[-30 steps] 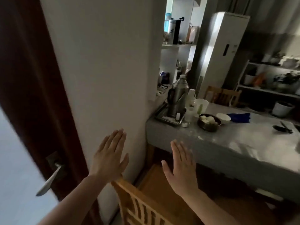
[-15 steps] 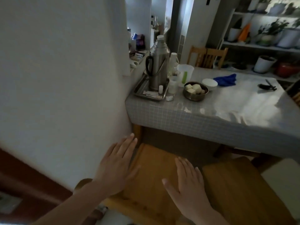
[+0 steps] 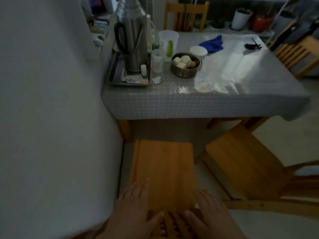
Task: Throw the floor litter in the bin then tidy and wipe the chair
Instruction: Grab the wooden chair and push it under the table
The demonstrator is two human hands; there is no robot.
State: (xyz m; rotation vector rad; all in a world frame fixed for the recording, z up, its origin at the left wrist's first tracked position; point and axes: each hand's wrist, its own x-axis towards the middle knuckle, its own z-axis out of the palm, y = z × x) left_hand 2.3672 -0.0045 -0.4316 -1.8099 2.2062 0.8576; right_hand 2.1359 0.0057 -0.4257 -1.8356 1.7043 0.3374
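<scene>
A wooden chair (image 3: 162,169) stands below me, its seat bare and pushed towards the table. My left hand (image 3: 133,209) and my right hand (image 3: 207,211) are spread flat, palms down, over the near end of the chair, one at each side of its slatted back. Neither hand holds anything. Whether they touch the wood I cannot tell. A blue cloth (image 3: 212,43) lies crumpled on the far part of the table. No litter and no bin are in view.
A white wall (image 3: 51,118) is close on the left. The table (image 3: 172,104) has a grey checked cover and carries a tray with a steel flask (image 3: 133,37), cups, and a metal bowl of food (image 3: 185,65). A second wooden chair (image 3: 241,166) stands to the right.
My view has swung down from the wall and door to the chair and table. Both hands have dropped from in front of the wall to the chair's near end.
</scene>
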